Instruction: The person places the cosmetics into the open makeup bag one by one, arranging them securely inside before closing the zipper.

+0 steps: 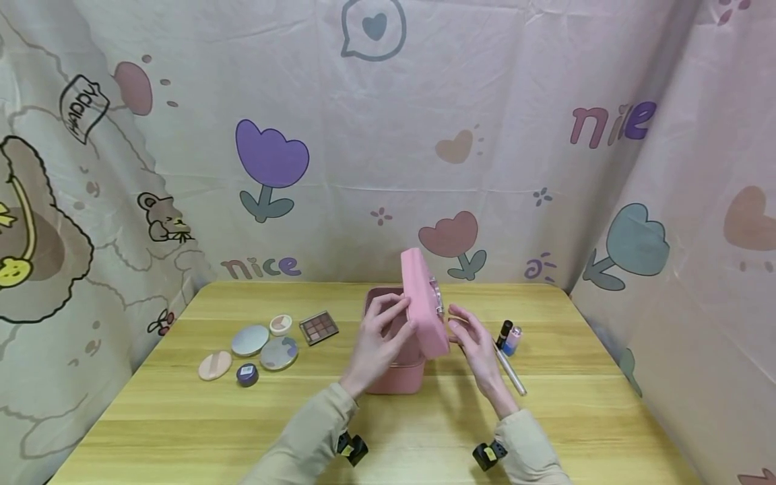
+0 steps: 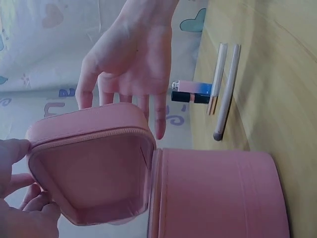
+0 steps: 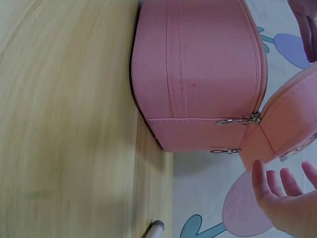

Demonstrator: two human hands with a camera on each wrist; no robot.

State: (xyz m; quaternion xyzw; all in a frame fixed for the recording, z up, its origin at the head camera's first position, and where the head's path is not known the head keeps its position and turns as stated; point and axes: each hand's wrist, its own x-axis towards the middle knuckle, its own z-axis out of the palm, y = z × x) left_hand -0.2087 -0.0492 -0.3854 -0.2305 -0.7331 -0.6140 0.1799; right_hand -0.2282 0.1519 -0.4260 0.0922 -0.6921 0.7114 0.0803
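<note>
A pink zippered makeup case point(image 1: 397, 380) stands on the table with its lid point(image 1: 418, 303) raised and tilted toward the right. My left hand point(image 1: 377, 343) pinches the free edge of the lid between thumb and fingers. In the left wrist view the lid's hollow inner side point(image 2: 94, 173) shows, edged by a zipper. Just behind the lid's outer face, my right hand point(image 1: 475, 347) is spread with its fingers loosely extended, holding nothing. Two metal zipper pulls point(image 3: 230, 121) hang at the case's hinge side in the right wrist view.
Left of the case lie an eyeshadow palette point(image 1: 318, 328), a small round compact point(image 1: 281, 325), two larger round discs point(image 1: 250, 340), a powder puff point(image 1: 215, 366) and a dark jar point(image 1: 247, 374). To the right are a black tube point(image 1: 504, 334), a pink-blue tube point(image 1: 512, 341) and slim silver sticks point(image 1: 512, 374).
</note>
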